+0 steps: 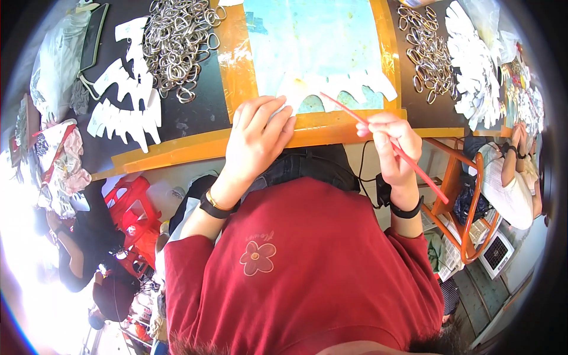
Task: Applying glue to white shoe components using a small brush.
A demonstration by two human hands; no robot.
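Observation:
A white strip with a scalloped, toothed edge [380,84] lies on the pale blue work sheet [313,41], near the table's front edge. My left hand [259,133] rests at the strip's left end, fingers stretched out and slightly bent, their tips on or beside it. My right hand [395,145] is closed around a thin red stick [423,174], held like a pen. The stick slants down toward the strip, its far tip at or just above the white material. Whether the tip is a brush or a point is too small to tell.
Metal rings [177,47] are heaped at left, with more rings [427,56] at right. Toothed white strips [121,121] lie at far left; a white pile [473,65] sits at far right. Orange-brown tape [331,125] borders the sheet. Other people work on both sides, near an orange chair [467,207].

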